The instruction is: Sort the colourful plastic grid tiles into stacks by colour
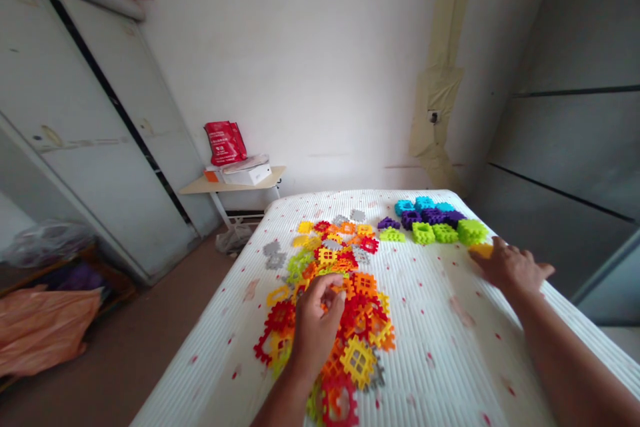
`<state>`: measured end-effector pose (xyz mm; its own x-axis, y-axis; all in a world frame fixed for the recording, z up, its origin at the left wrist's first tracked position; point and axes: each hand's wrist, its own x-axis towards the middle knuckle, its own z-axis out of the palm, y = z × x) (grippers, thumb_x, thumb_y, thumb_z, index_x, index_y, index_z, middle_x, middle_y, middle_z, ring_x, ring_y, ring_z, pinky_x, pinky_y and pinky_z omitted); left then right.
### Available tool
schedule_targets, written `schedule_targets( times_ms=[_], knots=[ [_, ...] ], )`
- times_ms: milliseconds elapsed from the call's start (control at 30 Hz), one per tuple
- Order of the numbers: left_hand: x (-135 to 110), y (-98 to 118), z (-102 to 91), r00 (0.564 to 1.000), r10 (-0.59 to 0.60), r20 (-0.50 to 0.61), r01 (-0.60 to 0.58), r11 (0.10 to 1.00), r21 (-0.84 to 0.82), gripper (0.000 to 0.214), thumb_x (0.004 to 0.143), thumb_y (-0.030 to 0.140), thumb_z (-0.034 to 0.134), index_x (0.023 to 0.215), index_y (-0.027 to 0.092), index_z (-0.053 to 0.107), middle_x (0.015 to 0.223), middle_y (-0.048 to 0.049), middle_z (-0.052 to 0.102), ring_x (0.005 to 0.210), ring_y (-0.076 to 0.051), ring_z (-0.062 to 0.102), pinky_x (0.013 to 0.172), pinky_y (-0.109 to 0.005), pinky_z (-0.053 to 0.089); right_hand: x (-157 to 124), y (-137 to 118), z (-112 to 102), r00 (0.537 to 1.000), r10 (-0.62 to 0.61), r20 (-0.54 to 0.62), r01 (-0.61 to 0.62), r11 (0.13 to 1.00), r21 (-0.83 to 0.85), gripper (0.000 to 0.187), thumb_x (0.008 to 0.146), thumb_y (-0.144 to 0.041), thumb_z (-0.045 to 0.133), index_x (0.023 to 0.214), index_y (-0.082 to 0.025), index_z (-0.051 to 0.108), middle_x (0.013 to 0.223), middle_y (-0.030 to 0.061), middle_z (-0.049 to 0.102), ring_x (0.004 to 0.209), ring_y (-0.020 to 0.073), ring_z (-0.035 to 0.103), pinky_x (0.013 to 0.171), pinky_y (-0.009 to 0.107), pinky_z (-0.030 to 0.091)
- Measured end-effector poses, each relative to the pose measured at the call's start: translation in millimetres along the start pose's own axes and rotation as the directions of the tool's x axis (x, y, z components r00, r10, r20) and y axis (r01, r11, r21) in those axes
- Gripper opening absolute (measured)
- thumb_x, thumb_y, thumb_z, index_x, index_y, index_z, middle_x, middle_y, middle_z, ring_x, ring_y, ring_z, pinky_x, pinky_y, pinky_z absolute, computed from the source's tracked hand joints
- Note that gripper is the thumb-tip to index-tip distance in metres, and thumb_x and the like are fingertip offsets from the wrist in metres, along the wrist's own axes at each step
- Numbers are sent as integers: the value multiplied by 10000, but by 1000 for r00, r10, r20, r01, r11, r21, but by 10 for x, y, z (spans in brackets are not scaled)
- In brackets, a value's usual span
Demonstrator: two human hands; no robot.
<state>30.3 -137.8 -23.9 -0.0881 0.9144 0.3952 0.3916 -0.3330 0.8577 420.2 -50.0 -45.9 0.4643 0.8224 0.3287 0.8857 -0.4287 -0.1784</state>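
A loose pile of flat plastic interlocking pieces in red, orange, yellow, green and grey (357, 360) spreads over the middle of the bed. My left hand (320, 307) hovers over this pile, its fingers curled toward the thumb; whatever lies between them is hard to make out. Farther right, my right hand (513, 267) grips a yellow block (481, 251), mostly hidden under it. Just beyond that hand stands a group of assembled blocks: green cubes (473, 232) in front, purple ones (433, 215) behind, and blue ones (424, 203) at the back.
A white ribbed bed cover (420, 360) with small red marks lies under everything. Beyond its left corner is a small table (275, 177) with a red bag (226, 142) and a white box (250, 175). Cabinets flank both sides, and a wall closes off the back.
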Motion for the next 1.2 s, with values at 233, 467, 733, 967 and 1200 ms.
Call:
schedule_targets(
  times_ms=[233,467,733,967,1200],
  knots=[
    [1068,-246,-552,992,-58,112,-25,782,623,316,830,236,410,1061,203,623,1030,-22,677,935,-135,618,835,-230,457,-307,-293,-124,718,-565,-406,588,805,-79,298,886,-364,459,988,-150,639,911,116,678,865,244,571,860,431,305],
    [1970,-941,-569,891,-303,338,-100,595,797,903,476,71,661,1324,268,422,1449,-48,367,1273,-271,389,991,-331,364,-800,-696,-2,397,-857,-329,916,392,84,232,922,-200,399,982,-195,623,938,67,682,857,182,584,863,390,341],
    [2328,-1243,-256,750,-503,429,-182,467,865,1201,323,107,721,1412,277,247,1529,-120,128,1323,-390,271,968,-410,376,-831,-732,69,460,-855,-239,884,417,212,238,920,-177,377,921,-181,615,894,81,662,805,191,576,769,368,380],
    [2353,-1211,-215,735,-511,446,-213,451,867,1063,375,87,679,1359,312,346,1349,-89,387,1173,-322,466,927,-365,409,-841,-756,100,476,-863,-167,866,427,261,249,930,-185,364,864,-176,604,851,77,638,788,181,550,718,325,378],
    [2270,-1078,-353,772,-462,435,-161,520,839,816,500,132,654,1274,299,457,1180,-42,427,932,-179,592,828,-244,449,-847,-751,133,470,-866,-169,870,423,252,268,935,-189,352,815,-178,592,803,70,616,755,173,525,696,314,372]
  ],
)
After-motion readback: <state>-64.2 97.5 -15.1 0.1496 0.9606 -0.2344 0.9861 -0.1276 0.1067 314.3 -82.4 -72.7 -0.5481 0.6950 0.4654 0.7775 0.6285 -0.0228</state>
